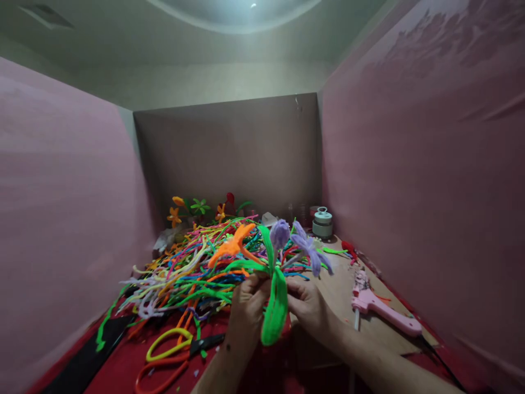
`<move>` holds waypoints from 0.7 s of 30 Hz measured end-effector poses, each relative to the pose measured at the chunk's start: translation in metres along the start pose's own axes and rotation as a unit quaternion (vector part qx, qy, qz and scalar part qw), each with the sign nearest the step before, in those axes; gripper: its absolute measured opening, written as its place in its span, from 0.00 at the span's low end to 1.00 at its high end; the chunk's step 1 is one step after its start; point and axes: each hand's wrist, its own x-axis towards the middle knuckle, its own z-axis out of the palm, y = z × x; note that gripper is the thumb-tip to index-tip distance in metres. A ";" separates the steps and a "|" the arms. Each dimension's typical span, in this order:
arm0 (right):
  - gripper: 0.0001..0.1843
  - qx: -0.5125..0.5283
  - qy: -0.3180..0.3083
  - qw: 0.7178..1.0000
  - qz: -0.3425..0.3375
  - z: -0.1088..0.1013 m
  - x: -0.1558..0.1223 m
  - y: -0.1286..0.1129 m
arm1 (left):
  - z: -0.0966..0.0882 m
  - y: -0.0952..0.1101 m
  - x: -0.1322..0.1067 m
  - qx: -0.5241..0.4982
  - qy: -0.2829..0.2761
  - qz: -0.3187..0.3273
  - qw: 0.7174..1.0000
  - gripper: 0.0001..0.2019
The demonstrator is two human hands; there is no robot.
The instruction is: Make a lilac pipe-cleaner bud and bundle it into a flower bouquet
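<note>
My left hand (246,309) and my right hand (310,309) meet in front of me, both closed on a bunch of pipe-cleaner flowers (270,246). The bunch has an orange flower (233,244), purple flowers (301,243) and a green looped leaf (275,309) hanging down between my hands. Behind it lies a big heap of loose coloured pipe cleaners (184,268).
A pink glue gun (383,309) lies on the wooden board at the right. Scissors with yellow and orange handles (172,350) lie on the red cloth at the front left. Finished flowers (197,210) and a small round tin (322,222) stand at the back. Pink walls close in on both sides.
</note>
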 end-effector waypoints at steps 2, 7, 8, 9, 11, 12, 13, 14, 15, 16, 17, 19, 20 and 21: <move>0.09 -0.040 0.023 0.999 -0.003 0.000 -0.002 0.002 | 0.000 0.002 0.000 -0.001 -0.001 -0.002 1.000 0.09; 0.10 -0.057 0.056 0.996 -0.031 -0.002 -0.008 0.000 | -0.002 0.007 0.002 0.031 0.058 0.044 0.997 0.07; 0.10 -0.045 0.070 0.996 -0.035 -0.005 -0.008 -0.002 | -0.003 0.007 0.003 0.038 0.069 0.050 0.996 0.07; 0.11 -0.027 0.093 0.995 -0.037 -0.009 -0.007 -0.006 | -0.004 0.007 0.004 0.042 0.076 0.054 0.995 0.07; 0.11 0.010 0.150 0.988 -0.029 -0.018 -0.002 -0.015 | -0.006 0.006 0.005 0.051 0.081 0.056 0.994 0.07; 0.10 0.026 0.189 0.981 -0.030 -0.023 0.001 -0.021 | -0.007 0.004 0.006 0.056 0.082 0.056 0.993 0.07; 0.09 0.032 0.208 0.977 -0.033 -0.028 0.004 -0.027 | -0.008 0.002 0.007 0.061 0.082 0.055 0.993 0.08; 0.08 0.037 0.219 0.974 -0.042 -0.031 0.007 -0.034 | -0.009 -0.001 0.008 0.068 0.082 0.055 0.993 0.08; 0.08 0.032 0.215 0.975 -0.043 -0.034 0.009 -0.041 | -0.011 -0.004 0.008 0.077 0.082 0.054 0.992 0.08; 0.08 0.020 0.190 0.981 -0.038 -0.035 0.010 -0.047 | -0.013 -0.007 0.009 0.087 0.083 0.053 0.991 0.09; 0.09 0.010 0.164 0.986 -0.028 -0.034 0.011 -0.052 | -0.015 -0.010 0.009 0.098 0.085 0.051 0.990 0.09; 0.11 0.006 0.115 0.993 0.011 -0.029 0.012 -0.057 | -0.019 -0.015 0.008 0.124 0.090 0.052 0.987 0.10; 0.13 0.012 0.103 0.994 0.032 -0.026 0.012 -0.058 | -0.020 -0.017 0.007 0.138 0.096 0.054 0.984 0.11; 0.14 0.021 0.097 0.994 0.053 -0.023 0.012 -0.058 | -0.022 -0.019 0.006 0.151 0.104 0.059 0.981 0.12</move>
